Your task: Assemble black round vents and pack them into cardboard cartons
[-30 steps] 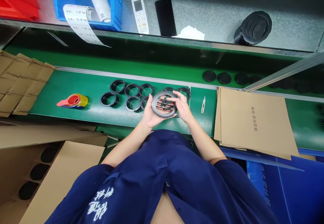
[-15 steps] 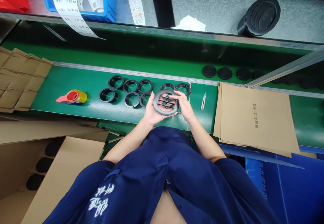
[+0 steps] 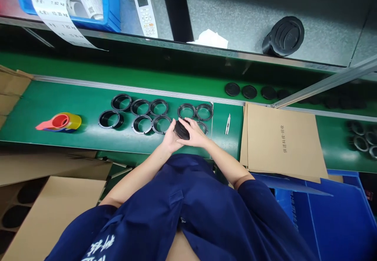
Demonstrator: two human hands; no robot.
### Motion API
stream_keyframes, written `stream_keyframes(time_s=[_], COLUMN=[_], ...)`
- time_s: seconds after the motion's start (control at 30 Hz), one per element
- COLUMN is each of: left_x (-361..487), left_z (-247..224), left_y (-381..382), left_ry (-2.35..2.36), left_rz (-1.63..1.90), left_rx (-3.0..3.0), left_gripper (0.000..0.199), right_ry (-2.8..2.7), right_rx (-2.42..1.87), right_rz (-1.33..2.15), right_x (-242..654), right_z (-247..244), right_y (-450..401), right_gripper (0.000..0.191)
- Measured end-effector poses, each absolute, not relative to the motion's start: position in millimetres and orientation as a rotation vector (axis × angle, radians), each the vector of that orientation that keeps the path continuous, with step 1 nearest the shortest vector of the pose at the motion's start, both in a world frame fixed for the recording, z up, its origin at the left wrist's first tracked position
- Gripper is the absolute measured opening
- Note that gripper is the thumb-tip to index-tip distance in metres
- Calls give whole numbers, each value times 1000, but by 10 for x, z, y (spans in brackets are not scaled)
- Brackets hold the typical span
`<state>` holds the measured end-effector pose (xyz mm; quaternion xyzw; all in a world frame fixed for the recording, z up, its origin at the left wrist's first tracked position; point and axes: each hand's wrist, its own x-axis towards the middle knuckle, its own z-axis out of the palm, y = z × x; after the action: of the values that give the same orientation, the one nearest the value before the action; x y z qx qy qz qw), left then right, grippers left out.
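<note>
Between my two hands, just above the bench's front part, is a round black air vent (image 3: 182, 130), tilted, its dark face partly covered by fingers. My left hand (image 3: 171, 138) is closed around its left and lower side. Across its top and right side lie the fingers of my right hand (image 3: 196, 134), gripping it too. Several black rings (image 3: 119, 121) stand on the green bench to the left of my hands. Behind and beside my right hand are a few more rings (image 3: 186, 105), one partly hidden by it.
A utility knife (image 3: 227, 124) lies right of my hands, before stacked cardboard sheets (image 3: 265, 143). Tape rolls (image 3: 75, 122) sit at left. Black discs (image 3: 249, 92) line the bench's back. The shelf above holds a remote control (image 3: 145, 12), a phone (image 3: 178, 16) and a black round part (image 3: 284, 37).
The vent has been turned in my hands; its see-through slatted opening now looks dark and solid. My right hand has closed further over it. The camera view has shifted right.
</note>
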<state>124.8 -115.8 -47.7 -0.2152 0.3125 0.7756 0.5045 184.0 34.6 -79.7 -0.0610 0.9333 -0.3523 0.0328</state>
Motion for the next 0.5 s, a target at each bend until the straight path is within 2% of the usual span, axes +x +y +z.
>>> stream_keyframes(time_s=[0.1, 0.2, 0.3, 0.5], left_x=[1144, 1006, 884, 729], left_z=[-492, -510, -547, -632], left_y=[-1210, -1335, -1494, -1718], left_ry=[867, 940, 992, 1082], left_rz=[1825, 1855, 1875, 1879], left_rx=[-532, -556, -632, -864], left_gripper=[70, 69, 62, 50], right_ry=[2970, 3041, 3027, 2967], right_rx=[178, 577, 618, 563], right_rz=[-993, -689, -470, -391], right_x=[1569, 1322, 1183, 1114], right_z=[-995, -1229, -1458, -1614], right_y=[612, 945, 1160, 1260], right_gripper=[99, 103, 104, 105])
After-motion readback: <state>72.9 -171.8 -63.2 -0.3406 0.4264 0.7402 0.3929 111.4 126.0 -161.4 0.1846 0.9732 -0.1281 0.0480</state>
